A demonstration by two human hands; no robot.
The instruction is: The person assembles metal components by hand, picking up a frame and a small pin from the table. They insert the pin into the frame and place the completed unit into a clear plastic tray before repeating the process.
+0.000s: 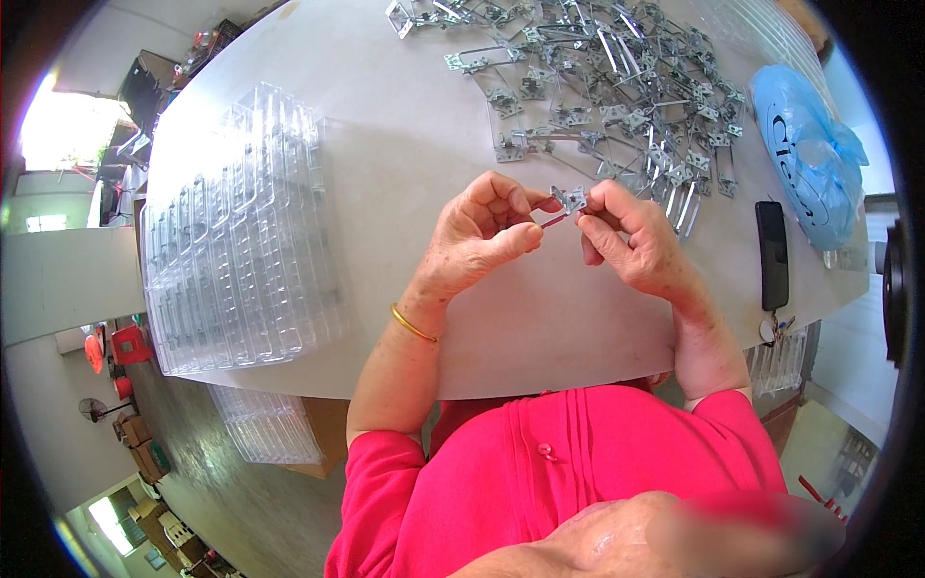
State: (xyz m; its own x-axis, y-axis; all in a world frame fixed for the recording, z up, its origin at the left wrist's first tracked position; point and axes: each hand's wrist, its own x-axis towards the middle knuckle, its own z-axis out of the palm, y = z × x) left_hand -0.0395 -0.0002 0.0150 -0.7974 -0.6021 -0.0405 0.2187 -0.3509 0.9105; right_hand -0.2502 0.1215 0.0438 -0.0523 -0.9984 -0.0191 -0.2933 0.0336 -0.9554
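Note:
Both my hands are raised over the near middle of the table, in front of a heap of metal parts (617,87). Between them is a small silvery metal bracket with a thin rod (568,199). My right hand (636,241) pinches the bracket's right side between thumb and fingers. My left hand (482,231) has curled fingers and thumb closing on its left side, near the rod's end; the exact contact is partly hidden. The heaped pieces look similar, with brackets and thin rods tangled together.
Stacked clear plastic trays (246,241) stand on the table's left. At the right lie a blue plastic bag (809,154), a black phone (772,255) and keys (779,329). More clear trays (265,424) sit by a cardboard box below the table's front left edge.

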